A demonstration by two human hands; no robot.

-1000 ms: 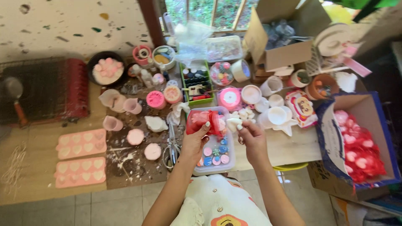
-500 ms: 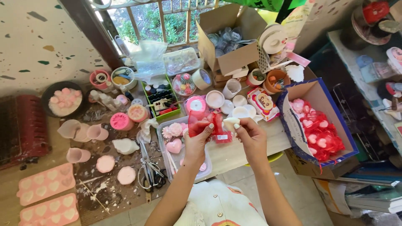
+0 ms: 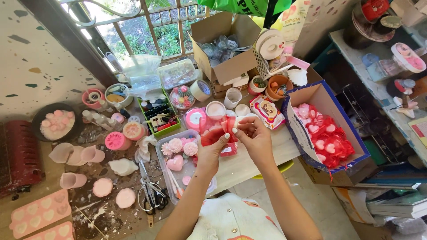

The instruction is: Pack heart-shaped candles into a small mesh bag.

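Note:
My left hand (image 3: 208, 151) pinches a small sheer red pouch (image 3: 215, 132) by its lower edge, above the table. My right hand (image 3: 253, 138) is at the pouch's right side, fingers bent on its opening; whether it still grips the white piece is hidden. Below the hands lies a clear plastic tray (image 3: 165, 178) with pink flower and heart shapes (image 3: 177, 153). A blue-edged cardboard box (image 3: 307, 95) full of red pouches with hearts stands to the right of my right hand.
Scissors (image 3: 149, 191) lie left of the tray. Pink round moulds (image 3: 116, 141), cups, tape rolls and a green tray of bottles (image 3: 159, 114) crowd the table's back. Pink heart moulds (image 3: 38, 215) lie far left. An open cardboard box (image 3: 224, 42) stands by the window.
The view has swung right and forward. My right hand has moved in against the red pouch, and the white piece it held is no longer visible.

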